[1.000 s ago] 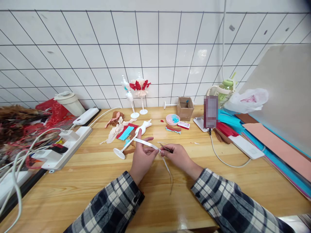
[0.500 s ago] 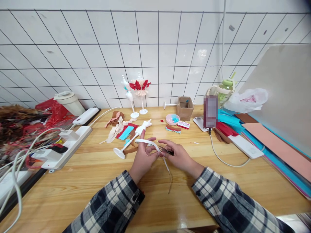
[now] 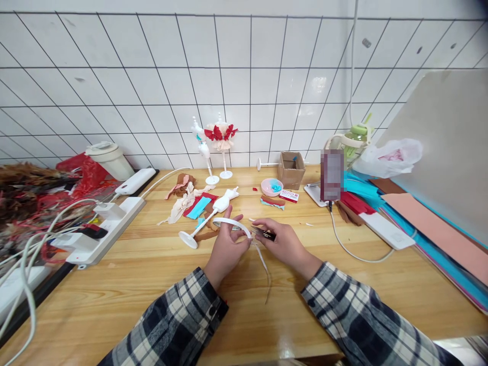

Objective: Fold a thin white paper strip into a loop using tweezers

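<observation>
My left hand point(image 3: 229, 250) is closed on a narrow white ring point(image 3: 230, 221) that looks like a tape roll. Its thumb and a finger pinch the ring's near right side, while another finger points up through it. A thin white strip point(image 3: 263, 264) hangs from the pinch down toward the table. My right hand point(image 3: 285, 244) grips a small black-handled tool point(image 3: 265, 233) with a metal tip, possibly thread snips. That tip is close to the left fingertips. Just beyond my left hand, a white mini dress form point(image 3: 223, 202) lies on its side over fabric scraps point(image 3: 198, 208).
Two dress forms stand at the wall, one with red bows point(image 3: 221, 133). A pink bowl point(image 3: 272, 187), a cardboard box point(image 3: 292, 170) and a phone point(image 3: 331, 175) stand at the back. A power strip point(image 3: 110, 234) lies left; fabric sheets point(image 3: 434, 218) lie right.
My right hand has drawn slightly right, away from the left fingertips, with the black-handled tool. My left hand keeps its hold on the ring.
</observation>
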The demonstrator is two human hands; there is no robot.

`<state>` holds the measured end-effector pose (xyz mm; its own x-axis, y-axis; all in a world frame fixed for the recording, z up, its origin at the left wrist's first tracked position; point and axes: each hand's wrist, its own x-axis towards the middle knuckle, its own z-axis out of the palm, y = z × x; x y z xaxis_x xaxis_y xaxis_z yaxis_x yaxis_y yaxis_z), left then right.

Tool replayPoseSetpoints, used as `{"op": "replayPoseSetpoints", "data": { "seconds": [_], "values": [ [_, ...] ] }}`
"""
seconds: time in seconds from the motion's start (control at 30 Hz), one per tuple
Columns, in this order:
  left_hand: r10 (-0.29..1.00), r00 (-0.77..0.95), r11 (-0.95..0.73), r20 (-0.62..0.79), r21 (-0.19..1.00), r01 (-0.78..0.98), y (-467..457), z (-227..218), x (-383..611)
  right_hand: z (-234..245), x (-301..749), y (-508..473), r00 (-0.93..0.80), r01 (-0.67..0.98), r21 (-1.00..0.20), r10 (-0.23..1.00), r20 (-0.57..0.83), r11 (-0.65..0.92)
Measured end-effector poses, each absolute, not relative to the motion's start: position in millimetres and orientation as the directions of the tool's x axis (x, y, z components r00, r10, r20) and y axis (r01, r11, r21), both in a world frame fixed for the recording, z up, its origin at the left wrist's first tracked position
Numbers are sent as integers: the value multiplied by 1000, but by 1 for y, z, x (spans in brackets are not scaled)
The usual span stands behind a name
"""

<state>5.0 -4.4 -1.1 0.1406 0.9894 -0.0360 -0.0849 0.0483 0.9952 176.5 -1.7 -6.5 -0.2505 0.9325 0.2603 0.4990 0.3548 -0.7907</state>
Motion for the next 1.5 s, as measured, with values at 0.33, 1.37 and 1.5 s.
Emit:
{"op": "replayPoseSetpoints", "data": {
  "seconds": [0.33, 1.37, 1.5],
  "values": [
    [999, 52, 28, -18, 980, -198, 3, -6, -2, -3, 174, -9, -361, 441, -868, 931, 60, 227],
    [987, 98, -123, 129, 990, -67, -5, 1, 1, -5, 164, -13, -319, 616, -764, 948, -18, 193],
    [986, 107, -123, 128, 991, -53, -6, 1, 2, -4, 163, -14, -345, 641, -732, 939, -6, 231]
  ]
}}
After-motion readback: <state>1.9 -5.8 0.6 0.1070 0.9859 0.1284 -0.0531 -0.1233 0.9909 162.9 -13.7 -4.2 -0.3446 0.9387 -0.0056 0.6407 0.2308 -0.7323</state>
